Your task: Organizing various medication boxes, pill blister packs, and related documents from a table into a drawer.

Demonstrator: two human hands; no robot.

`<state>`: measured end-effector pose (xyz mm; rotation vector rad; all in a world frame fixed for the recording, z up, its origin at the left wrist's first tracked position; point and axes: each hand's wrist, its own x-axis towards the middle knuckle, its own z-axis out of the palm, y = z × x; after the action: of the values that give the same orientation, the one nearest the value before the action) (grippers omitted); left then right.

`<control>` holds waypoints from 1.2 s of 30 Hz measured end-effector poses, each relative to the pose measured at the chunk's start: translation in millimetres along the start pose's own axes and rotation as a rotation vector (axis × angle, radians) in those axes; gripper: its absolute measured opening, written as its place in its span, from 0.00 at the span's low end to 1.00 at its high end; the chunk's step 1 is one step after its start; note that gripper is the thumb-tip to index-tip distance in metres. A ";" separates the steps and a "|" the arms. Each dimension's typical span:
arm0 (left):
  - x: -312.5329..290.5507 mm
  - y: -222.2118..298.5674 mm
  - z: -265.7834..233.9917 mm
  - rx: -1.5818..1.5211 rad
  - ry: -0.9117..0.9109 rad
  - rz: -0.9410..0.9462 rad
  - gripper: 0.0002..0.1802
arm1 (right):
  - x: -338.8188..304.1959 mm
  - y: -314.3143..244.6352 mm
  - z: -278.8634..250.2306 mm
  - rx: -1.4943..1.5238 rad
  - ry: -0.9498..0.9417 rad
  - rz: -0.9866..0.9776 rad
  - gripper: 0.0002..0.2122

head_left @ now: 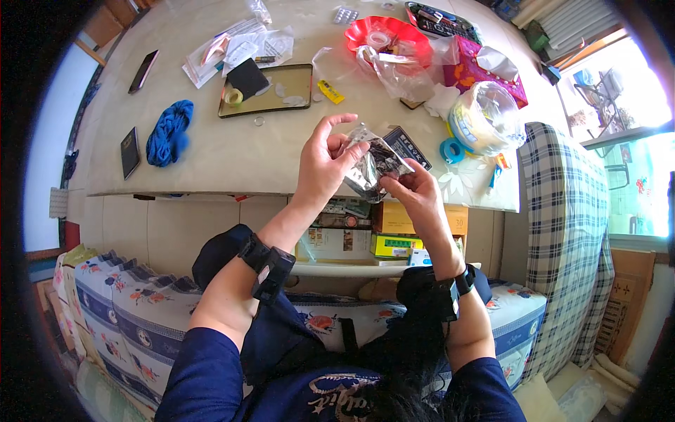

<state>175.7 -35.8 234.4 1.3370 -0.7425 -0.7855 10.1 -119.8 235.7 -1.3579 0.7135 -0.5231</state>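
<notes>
Bright light came through the window point(650, 81) on the right, near plaid-covered furniture point(566, 218); a floral-covered sofa point(144, 316) faced the pale table point(225, 155), and the floor point(126, 219) between seemed tiled.

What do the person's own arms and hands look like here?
The left hand and right hand are ungloved. The left sleeve and right sleeve are short and navy. A boxy black device is strapped on the left forearm; the right forearm wears a black strap too.
</notes>
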 end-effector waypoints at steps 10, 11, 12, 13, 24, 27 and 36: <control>-3.2 -11.7 7.5 0.178 -0.163 0.015 0.10 | -1.3 -4.9 8.6 0.234 0.127 -0.034 0.11; -2.9 -11.1 8.8 0.237 -0.106 0.095 0.10 | -1.2 -5.0 7.2 0.233 0.127 -0.034 0.11; -2.8 -9.3 8.1 0.236 -0.106 0.095 0.10 | -0.9 -4.8 4.4 0.232 0.139 -0.015 0.10; -2.4 -6.1 7.0 0.245 -0.110 0.068 0.10 | -0.7 -4.8 1.1 0.230 0.153 0.004 0.10; -1.5 -12.8 6.2 0.071 -0.252 0.004 0.12 | 0.6 -1.9 -4.0 0.150 0.152 -0.118 0.05; 1.7 -10.9 3.3 0.176 -0.147 0.041 0.13 | 1.6 1.5 -7.2 0.014 0.163 -0.130 0.05; -2.1 -7.8 4.0 0.047 -0.266 -0.075 0.12 | 0.3 4.0 -5.0 -0.105 0.119 -0.154 0.05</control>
<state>170.7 -36.7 227.0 1.3225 -0.9291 -1.0243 6.4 -122.8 231.3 -1.4971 0.7457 -0.7018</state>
